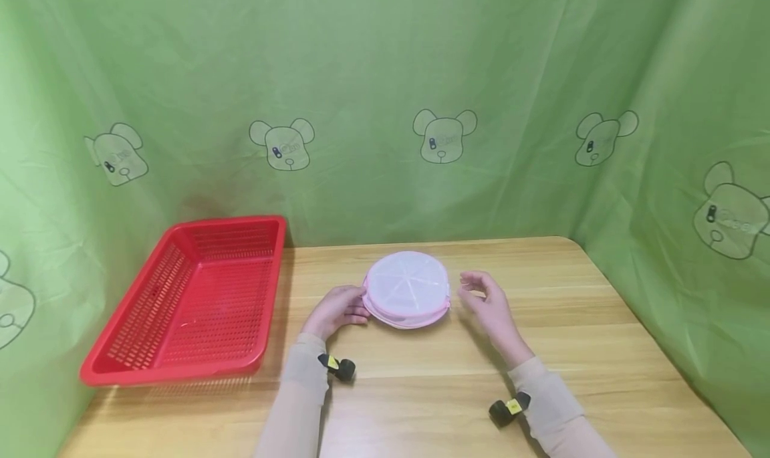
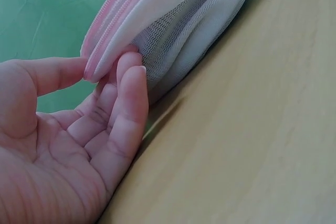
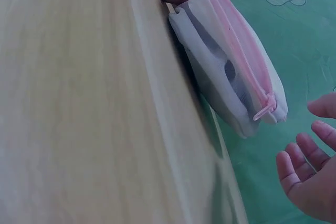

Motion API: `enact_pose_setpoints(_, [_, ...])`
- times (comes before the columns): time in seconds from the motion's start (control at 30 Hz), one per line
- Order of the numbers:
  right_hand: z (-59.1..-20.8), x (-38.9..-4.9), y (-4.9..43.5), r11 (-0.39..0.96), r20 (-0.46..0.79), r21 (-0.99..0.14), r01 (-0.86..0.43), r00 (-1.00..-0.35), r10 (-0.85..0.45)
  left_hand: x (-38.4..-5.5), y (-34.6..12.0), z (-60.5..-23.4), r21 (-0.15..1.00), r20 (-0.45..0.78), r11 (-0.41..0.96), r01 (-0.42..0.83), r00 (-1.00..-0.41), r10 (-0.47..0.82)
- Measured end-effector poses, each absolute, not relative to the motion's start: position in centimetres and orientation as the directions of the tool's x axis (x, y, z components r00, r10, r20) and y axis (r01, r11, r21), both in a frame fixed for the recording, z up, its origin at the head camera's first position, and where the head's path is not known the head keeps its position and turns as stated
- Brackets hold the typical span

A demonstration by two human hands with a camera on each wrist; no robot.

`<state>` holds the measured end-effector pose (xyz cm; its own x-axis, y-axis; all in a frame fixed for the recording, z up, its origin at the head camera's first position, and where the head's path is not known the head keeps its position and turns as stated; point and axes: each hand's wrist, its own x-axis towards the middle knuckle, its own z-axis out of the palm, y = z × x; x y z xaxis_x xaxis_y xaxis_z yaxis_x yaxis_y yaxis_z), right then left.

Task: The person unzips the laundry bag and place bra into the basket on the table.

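Note:
A round white mesh laundry bag [image 1: 408,284] with pink trim lies on the table, its side partly collapsed. Pink zipper tape [image 2: 118,24] runs around its upper rim in the left wrist view. My left hand [image 1: 338,311] pinches that rim at the left, thumb on the zipper edge and fingers underneath against the mesh. To the right of the bag, my right hand [image 1: 490,307] is held apart from it, fingers loosely bent with nothing in them. A pink zipper pull [image 3: 265,107] hangs on the side facing the right hand.
A red plastic basket [image 1: 273,297] with slotted walls stands on the left of the wooden table [image 1: 421,404]. Green curtains [image 1: 385,57] printed with bear heads enclose the back and both sides. Each wrist carries a small black camera on a band.

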<state>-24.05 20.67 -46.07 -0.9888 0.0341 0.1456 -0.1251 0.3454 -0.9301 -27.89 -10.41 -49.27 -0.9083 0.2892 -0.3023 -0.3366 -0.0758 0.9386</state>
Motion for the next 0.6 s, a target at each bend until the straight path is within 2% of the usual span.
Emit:
enact_pose_setpoints(0.4, [-45.0, -23.8, 19.3, 0.33, 0.254, -0.906, -0.266, -0.964, -0.079, -28.0, -10.5, -49.5, 0.934, -0.311, -0.083, -0.348, -0.905, 0.291])
enact_pose_setpoints(0.6, [-45.0, -23.9, 17.8, 0.404, 0.273, -0.856, -0.322, -0.946, -0.177, -28.0, -10.5, -49.5, 0.937, -0.297, -0.088, -0.337, -0.906, 0.3])
